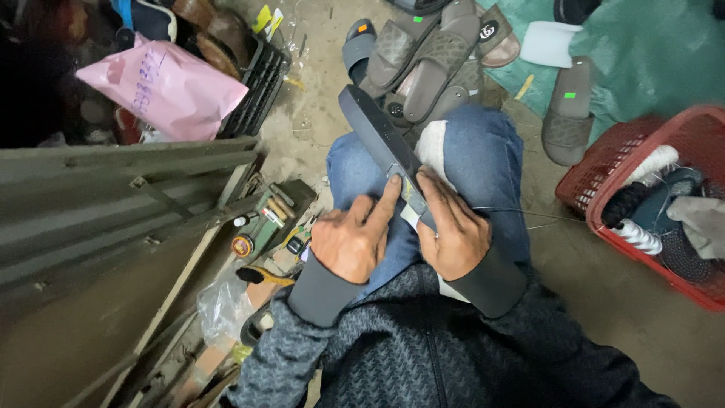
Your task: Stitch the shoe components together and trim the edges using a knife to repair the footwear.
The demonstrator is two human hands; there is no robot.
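Resting across the knees, the dark slide sandal [377,136] looks light, stiff-soled and grippy; left hand [351,242] pinches its edge, right hand [453,234] closes around the near end, the best hold.

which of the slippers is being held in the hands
The dark slipper lying edge-up across the knees, with both hands on it; the other slippers lie on the floor beyond, untouched.

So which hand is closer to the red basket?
The right hand. It grips the dark slipper on the lap, on the red basket's side. The left hand sits farther away, beyond the slipper.
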